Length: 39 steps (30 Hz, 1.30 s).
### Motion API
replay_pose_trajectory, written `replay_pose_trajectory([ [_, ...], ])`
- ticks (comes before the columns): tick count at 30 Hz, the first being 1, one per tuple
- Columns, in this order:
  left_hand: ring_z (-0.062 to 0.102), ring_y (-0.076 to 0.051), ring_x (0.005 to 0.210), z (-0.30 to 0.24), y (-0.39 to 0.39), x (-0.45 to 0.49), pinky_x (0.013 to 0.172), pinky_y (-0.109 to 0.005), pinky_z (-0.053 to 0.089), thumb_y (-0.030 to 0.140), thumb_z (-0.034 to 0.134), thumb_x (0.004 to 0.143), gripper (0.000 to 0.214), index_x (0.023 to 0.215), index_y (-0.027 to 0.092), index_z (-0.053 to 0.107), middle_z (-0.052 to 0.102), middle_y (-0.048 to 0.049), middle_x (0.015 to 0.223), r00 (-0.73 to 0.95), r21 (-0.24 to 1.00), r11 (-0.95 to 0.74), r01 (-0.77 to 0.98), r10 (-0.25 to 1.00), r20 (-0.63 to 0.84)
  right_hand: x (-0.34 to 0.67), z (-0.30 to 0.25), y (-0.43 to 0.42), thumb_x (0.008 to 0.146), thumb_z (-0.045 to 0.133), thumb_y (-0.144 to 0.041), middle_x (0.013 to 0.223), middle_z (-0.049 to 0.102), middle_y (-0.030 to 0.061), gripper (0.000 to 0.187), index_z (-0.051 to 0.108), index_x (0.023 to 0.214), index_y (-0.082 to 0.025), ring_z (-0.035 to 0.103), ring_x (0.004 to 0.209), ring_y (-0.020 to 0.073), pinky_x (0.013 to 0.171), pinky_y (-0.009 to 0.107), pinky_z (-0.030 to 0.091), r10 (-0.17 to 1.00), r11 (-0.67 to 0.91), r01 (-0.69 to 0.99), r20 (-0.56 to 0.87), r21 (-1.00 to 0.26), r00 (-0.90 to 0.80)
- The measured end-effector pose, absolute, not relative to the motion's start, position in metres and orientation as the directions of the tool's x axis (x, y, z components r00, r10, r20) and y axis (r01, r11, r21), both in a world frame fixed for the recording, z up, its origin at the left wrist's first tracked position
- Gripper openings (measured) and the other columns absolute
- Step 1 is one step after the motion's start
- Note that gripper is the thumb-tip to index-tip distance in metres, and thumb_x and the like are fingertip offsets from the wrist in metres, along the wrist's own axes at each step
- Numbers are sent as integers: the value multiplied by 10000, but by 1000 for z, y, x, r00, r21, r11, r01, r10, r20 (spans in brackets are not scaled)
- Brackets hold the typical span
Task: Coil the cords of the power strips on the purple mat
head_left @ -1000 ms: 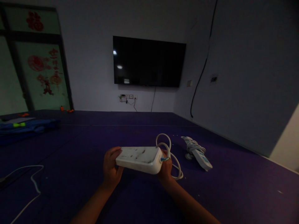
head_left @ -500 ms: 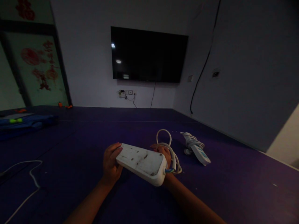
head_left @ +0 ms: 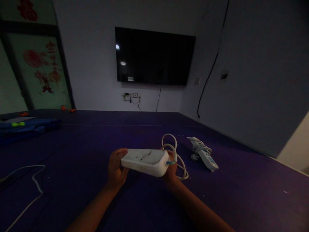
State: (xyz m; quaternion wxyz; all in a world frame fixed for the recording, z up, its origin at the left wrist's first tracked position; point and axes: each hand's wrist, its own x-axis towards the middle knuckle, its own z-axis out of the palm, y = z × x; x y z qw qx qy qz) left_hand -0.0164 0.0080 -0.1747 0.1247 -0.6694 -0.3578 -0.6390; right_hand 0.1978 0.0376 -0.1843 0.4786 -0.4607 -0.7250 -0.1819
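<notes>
A worn white power strip (head_left: 145, 159) is held up between both hands above the purple floor, its scuffed, screw-holed back facing up. My left hand (head_left: 117, 166) grips its left end, thumb below and fingers along the far edge. At the other end my right hand (head_left: 172, 166) is closed round the far side, its fingers mostly hidden by the strip. From that right end comes a white cord (head_left: 184, 172), with blue-green wires showing at the exit, looping behind the hand and onto the floor.
A second power strip (head_left: 207, 159), wrapped in its own cord, lies to the right. A thin white cable (head_left: 36, 183) runs across the floor (head_left: 91, 138) at left, near a blue cloth item (head_left: 36, 125). A TV (head_left: 154, 56) hangs on the far wall.
The power strip has tilted, so its back shows flatter and its near long side shows more. Its right end has risen a little; both hands keep their hold.
</notes>
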Motion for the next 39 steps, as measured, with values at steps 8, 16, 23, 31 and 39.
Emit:
replay_pose_trajectory([
  [8, 642, -237, 696, -160, 11, -2, 605, -318, 503, 623, 621, 639, 553, 876, 124, 664, 696, -81, 748, -303, 929, -365, 53, 881, 363, 192, -174, 38, 924, 390, -253, 693, 661, 49, 263, 639, 907, -167, 581, 638, 177, 728, 336, 386, 459, 452, 891, 848, 34, -265],
  [16, 640, -222, 636, -170, 22, -5, 559, -302, 490, 577, 672, 599, 490, 788, 125, 684, 702, -89, 714, -328, 949, -305, 76, 891, 313, 179, -174, 33, 857, 429, -114, 771, 649, 39, 208, 625, 887, -178, 547, 703, 169, 690, 310, 394, 295, 676, 679, 740, 286, -605],
  [23, 616, -216, 635, -158, 20, -16, 544, -280, 460, 494, 704, 591, 387, 787, 160, 707, 692, -51, 693, -172, 908, -324, 265, 911, 375, 191, -157, 25, 907, 414, -180, 683, 624, 7, 215, 596, 794, -202, 526, 620, 139, 614, 273, 360, 117, 684, 618, 777, 389, -618],
  [31, 526, -143, 492, -148, 25, -39, 459, -222, 359, 407, 750, 551, 264, 635, 161, 707, 632, -22, 559, 78, 904, -300, 304, 954, 290, 207, -139, 21, 816, 545, -497, 695, 630, 37, 322, 583, 779, -180, 557, 629, 154, 616, 273, 349, 270, 599, 787, 888, 147, -371],
  [39, 533, -120, 499, -154, 19, -31, 489, -216, 367, 351, 772, 503, 274, 661, 133, 722, 653, -22, 573, 397, 987, -91, 130, 917, 32, 210, -130, 30, 724, 647, -517, 763, 646, 42, 373, 625, 899, -187, 583, 709, 178, 656, 281, 408, 539, 699, 670, 799, -247, -267],
])
